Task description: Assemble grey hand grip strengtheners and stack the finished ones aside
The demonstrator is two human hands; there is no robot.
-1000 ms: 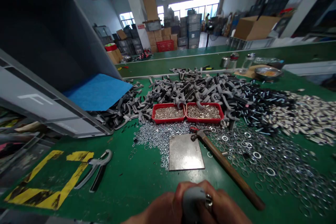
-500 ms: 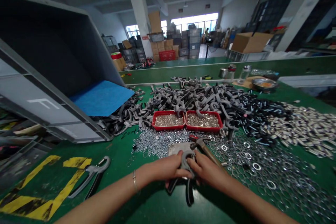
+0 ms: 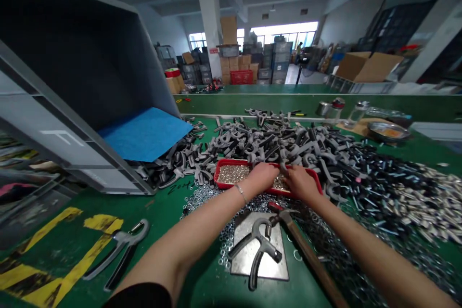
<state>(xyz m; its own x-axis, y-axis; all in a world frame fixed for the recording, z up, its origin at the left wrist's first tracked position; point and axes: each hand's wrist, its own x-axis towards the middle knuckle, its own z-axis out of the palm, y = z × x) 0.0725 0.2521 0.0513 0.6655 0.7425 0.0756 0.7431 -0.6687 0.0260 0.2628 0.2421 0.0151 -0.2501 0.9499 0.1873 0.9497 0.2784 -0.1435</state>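
Note:
A hand grip strengthener (image 3: 257, 245) with grey and black handles lies on a metal plate (image 3: 277, 269), neither hand touching it. My left hand (image 3: 265, 174) reaches over the right-hand red tray (image 3: 317, 184), its fingers curled and their tips hidden. Beside it, my right hand (image 3: 302, 182) is at the same tray with fingers bent together near a grey handle piece; what it pinches is hidden. Small metal pins fill this tray and the left-hand red tray (image 3: 216, 177). To the plate's right rests a wooden-handled hammer (image 3: 306, 255).
Behind the trays is a heap of grey handle parts (image 3: 277, 137). Washers (image 3: 205, 197) and metal sleeves (image 3: 418, 197) spread across the bench. A tilted grey crate (image 3: 83, 144) stands left, with another hand grip (image 3: 122, 245) before it on yellow-striped tape.
The hand grip has been let go and now lies on the metal plate. Both hands have moved forward to the red trays. The view has shifted slightly left.

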